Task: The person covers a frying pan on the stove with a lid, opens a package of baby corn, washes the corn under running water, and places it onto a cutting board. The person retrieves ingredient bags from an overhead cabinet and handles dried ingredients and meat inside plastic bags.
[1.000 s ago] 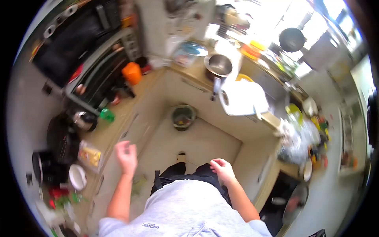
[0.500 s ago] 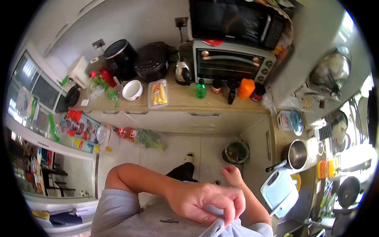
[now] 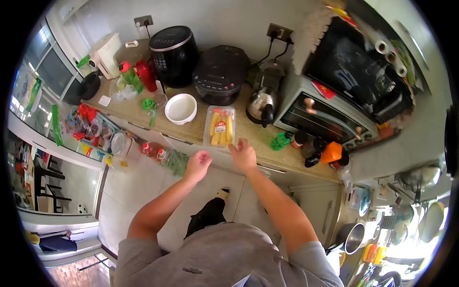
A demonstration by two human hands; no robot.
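Note:
A clear plastic pack (image 3: 220, 126) with long yellow pieces and a red-and-white label lies on the counter. My right hand (image 3: 243, 155) is at its near right corner, thumb and forefinger a little apart; whether it touches the pack I cannot tell. Below the pack's near left corner, my left hand (image 3: 198, 165) hangs in front of the counter edge with its fingers curled in, and nothing shows in it. Just left of the pack stands a white bowl (image 3: 181, 109).
Behind the pack are a black cooker (image 3: 221, 76) and a steel kettle (image 3: 261, 106). A green bottle (image 3: 281, 141) and several jars stand before the toaster oven (image 3: 311, 115). Leafy greens (image 3: 175, 162) and red-capped bottles (image 3: 152, 149) lie on the floor at left.
Both hands have left my shirt front and reached forward to the counter. My view has turned and come closer to the counter, with the pack now nearer the middle.

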